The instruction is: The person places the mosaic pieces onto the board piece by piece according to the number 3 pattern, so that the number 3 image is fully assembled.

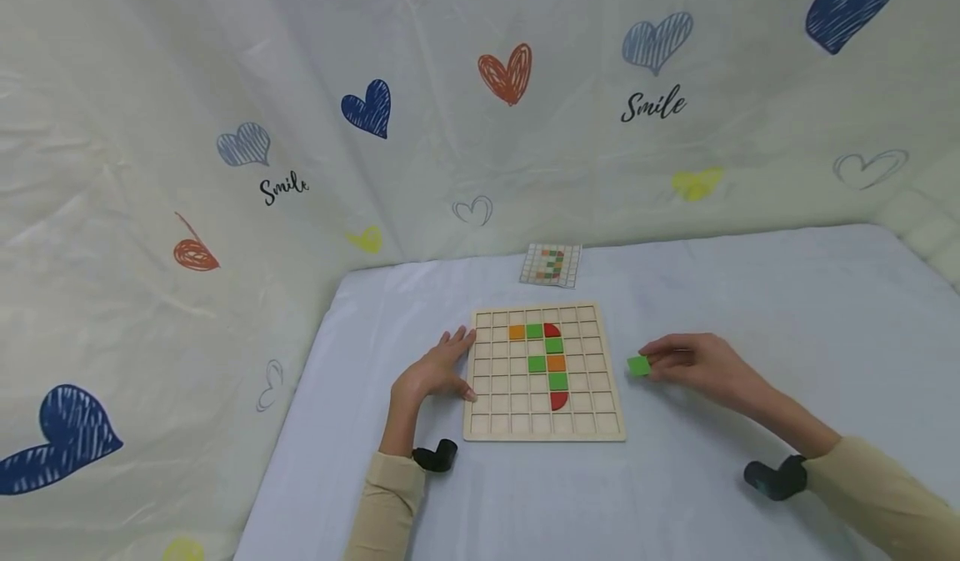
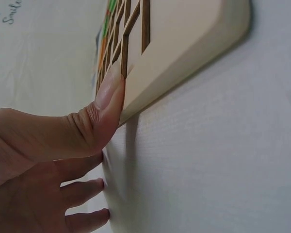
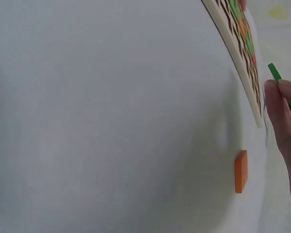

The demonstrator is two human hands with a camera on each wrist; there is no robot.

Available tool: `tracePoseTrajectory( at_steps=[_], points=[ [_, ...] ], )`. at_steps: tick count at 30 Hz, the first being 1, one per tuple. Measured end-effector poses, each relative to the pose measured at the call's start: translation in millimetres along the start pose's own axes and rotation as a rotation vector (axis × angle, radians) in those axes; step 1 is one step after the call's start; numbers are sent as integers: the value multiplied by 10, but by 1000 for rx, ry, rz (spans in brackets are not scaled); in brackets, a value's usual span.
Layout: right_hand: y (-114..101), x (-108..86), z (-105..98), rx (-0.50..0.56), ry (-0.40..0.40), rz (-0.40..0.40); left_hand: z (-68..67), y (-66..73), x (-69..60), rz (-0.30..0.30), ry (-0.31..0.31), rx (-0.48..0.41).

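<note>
A wooden grid board [image 1: 495, 424] lies flat, with orange, green and red tiles set in some of its squares. My left hand [image 1: 437, 368] rests at the board's left side, fingers spread. Its thumb [image 2: 106, 94] touches the board's edge in the left wrist view. To the right of the board, my right hand [image 1: 697, 363] pinches a green square tile [image 1: 638, 366] between thumb and fingertips, above the cloth. The right wrist view shows this green tile [image 3: 274, 72] nearly edge-on. An orange tile [image 3: 241, 171] lies on the cloth near the right hand; the head view does not show it.
A small printed card [image 1: 551, 265] with a coloured grid pattern lies behind the board. White cloth [image 1: 555, 503] covers the table, and a curtain printed with hearts [image 1: 506, 74] hangs behind it. Each wrist wears a black camera [image 1: 776, 478].
</note>
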State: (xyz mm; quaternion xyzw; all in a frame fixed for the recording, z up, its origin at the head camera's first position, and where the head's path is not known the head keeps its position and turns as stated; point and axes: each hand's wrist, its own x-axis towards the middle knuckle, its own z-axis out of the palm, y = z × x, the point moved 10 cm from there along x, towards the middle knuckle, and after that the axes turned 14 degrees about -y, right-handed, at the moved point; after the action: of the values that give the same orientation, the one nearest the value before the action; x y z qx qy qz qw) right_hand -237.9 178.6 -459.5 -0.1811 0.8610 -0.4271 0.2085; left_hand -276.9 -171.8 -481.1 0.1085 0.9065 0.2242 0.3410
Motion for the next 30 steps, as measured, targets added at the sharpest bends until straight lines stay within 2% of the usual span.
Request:
tracePoseTrajectory(
  at_steps=[11,22,30],
  points=[
    [-137,187,278,65,-74,3,2,-3,15,-9,-11,12],
    [-277,340,476,44,-91,18,0,-11,7,-16,-10,5],
    [-419,436,625,54,-117,-12,5,-18,28,-11,-12,10]
  ],
)
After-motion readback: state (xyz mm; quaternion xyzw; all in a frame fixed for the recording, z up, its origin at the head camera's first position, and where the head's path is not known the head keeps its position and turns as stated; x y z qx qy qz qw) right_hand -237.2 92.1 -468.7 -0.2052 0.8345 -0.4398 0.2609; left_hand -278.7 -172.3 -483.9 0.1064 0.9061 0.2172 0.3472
